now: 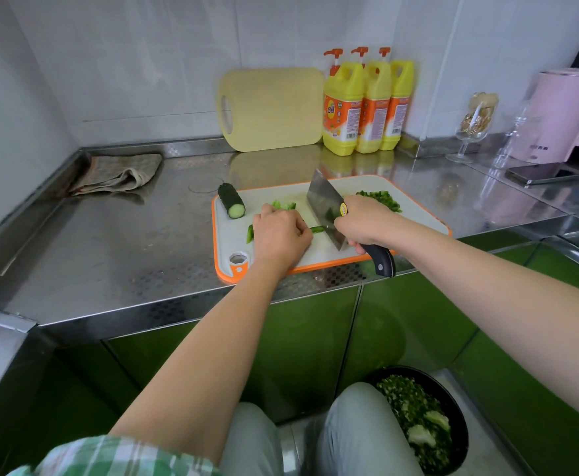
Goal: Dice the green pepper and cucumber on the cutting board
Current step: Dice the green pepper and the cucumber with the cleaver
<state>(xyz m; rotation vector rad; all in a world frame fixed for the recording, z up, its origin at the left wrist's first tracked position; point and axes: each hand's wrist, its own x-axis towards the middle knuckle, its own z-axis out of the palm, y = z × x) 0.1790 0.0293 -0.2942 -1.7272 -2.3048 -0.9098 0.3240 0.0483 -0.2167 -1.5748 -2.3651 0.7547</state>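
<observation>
As I read the view from nearest to farthest, floor: round black bowl [457,420] of chopped greens, just beside my operator's right knee.
Clothing: pale grey trousers [360,427]; green plaid sleeve [109,455] at the bottom edge.
Cabinets: glossy green doors [418,321] under the worktop.
Worktop: stainless steel counter [126,242], patterned along its front lip.
Board: white plastic cutting board with orange rim [229,235], lying at the counter's front edge.
Left hand [281,231]: knuckles up, fingers curled down and pinning a long green pepper strip [317,229] to the board; green shows at both sides of the hand.
Right hand [367,221]: fingers wrapped tight round the black handle of a steel cleaver [325,201], the handle's butt sticking out past the board's front rim.
Cleaver edge: down on the strip, just beside the left fingertips; I cannot tell whether it has cut through.
Pepper pieces: a few light green chunks [284,205] just behind the left hand.
Diced pepper: dark green heap [380,199] on the board behind the right hand.
Cucumber: short dark-skinned cucumber length [231,202], uncut, at the board's far left corner, pale end facing me.
Cloth: crumpled beige checked rag [119,173], far left of the counter.
Back wall: pale yellow plastic board [274,108] leaning upright; three yellow pump bottles [367,104] touching side by side.
Far right: stemmed glass [473,128], dark phone [545,173] lying flat, pink electric kettle [569,115].
</observation>
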